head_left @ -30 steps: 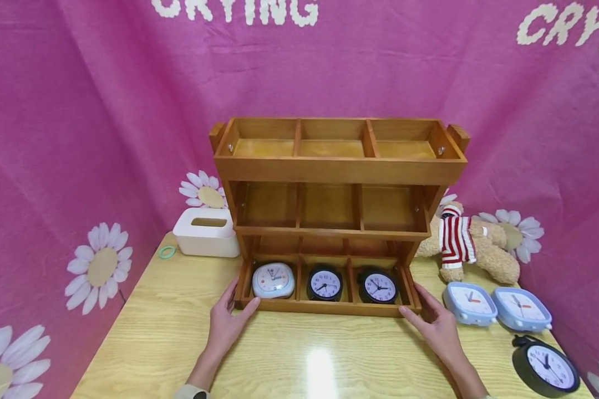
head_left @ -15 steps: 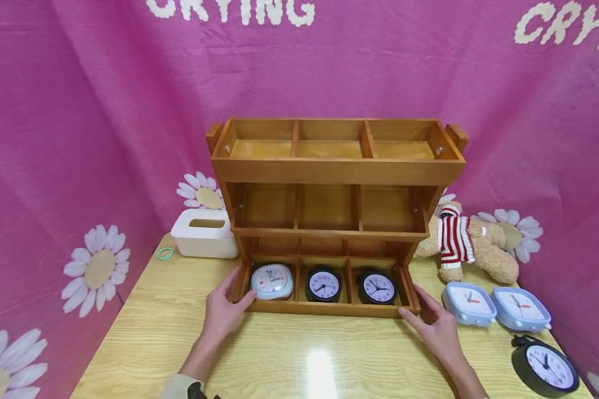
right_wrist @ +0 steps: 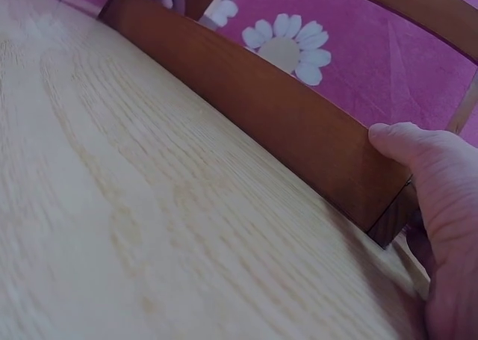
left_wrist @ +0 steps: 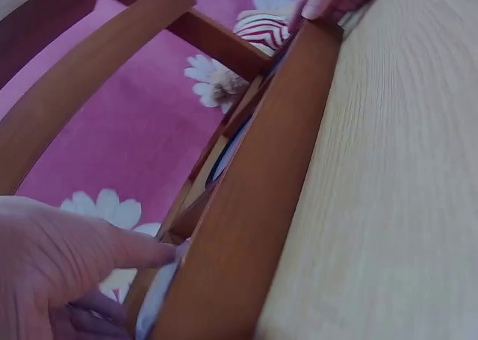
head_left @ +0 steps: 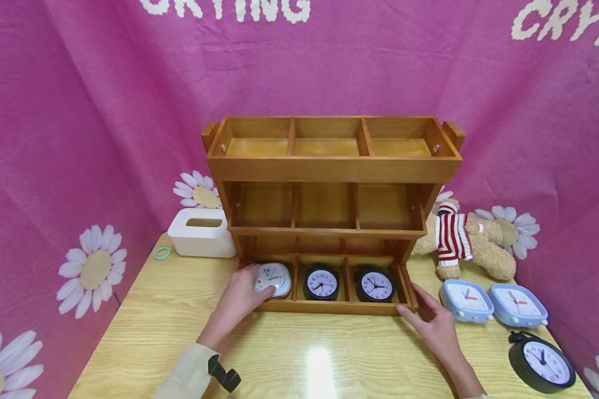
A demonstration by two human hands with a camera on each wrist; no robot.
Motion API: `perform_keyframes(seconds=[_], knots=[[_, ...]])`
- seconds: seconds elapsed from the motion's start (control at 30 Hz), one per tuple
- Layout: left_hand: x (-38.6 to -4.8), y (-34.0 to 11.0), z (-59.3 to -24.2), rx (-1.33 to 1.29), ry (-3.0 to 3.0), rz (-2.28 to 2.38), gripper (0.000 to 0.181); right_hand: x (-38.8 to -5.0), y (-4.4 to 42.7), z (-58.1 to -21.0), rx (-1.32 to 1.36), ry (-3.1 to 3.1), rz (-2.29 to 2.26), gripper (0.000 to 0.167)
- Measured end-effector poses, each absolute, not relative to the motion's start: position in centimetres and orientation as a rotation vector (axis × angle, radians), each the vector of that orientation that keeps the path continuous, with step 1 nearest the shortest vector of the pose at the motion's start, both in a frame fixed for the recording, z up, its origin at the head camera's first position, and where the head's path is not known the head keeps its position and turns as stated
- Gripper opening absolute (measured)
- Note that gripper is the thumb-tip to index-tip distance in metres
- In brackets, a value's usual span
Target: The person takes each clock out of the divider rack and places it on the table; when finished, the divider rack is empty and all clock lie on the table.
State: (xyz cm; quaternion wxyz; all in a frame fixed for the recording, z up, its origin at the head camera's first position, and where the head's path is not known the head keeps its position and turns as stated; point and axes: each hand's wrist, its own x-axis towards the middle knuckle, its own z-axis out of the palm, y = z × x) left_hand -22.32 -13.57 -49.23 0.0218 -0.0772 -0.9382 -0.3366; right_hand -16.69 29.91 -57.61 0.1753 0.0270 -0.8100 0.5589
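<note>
A three-tier wooden shelf [head_left: 334, 170] stands on the table, each tier split into three compartments. In its bottom tier sit a light-blue alarm clock [head_left: 273, 276] at the left and two round black alarm clocks, one in the middle [head_left: 321, 284] and one at the right [head_left: 375, 285]. My left hand [head_left: 240, 293] holds the light-blue clock, thumb on its front and fingers at its left side. The left wrist view shows that thumb reaching over the front board [left_wrist: 254, 183]. With thumb on the front and fingers along the side, my right hand [head_left: 435, 327] grips the shelf's lower right corner.
Right of the shelf lie a teddy bear [head_left: 459, 238] in a striped top, two blue alarm clocks [head_left: 466, 300] and a black alarm clock [head_left: 542, 363]. On the left are a white tissue box [head_left: 202, 235] and a green ring [head_left: 162, 253]. A pink curtain [head_left: 329, 66] hangs behind.
My left hand has left the shelf's lower left corner, moved inward and taken hold of the light-blue alarm clock. The right hand stays on the right corner. The whole view has shifted slightly.
</note>
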Motion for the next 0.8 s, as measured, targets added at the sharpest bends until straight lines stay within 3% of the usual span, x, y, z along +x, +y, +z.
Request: perform_keyframes(seconds=[0.33, 0.8], knots=[[-23.0, -10.7, -48.3, -0.103, -3.062, -0.608, 0.071, -17.0, 29.6, -57.7, 0.078, -2.302, 1.602, 0.065], [-23.9, -10.2, -48.0, -0.120, -3.100, -0.690, 0.081, -16.6, 29.7, -57.5, 0.052, -2.314, 1.584, 0.067]])
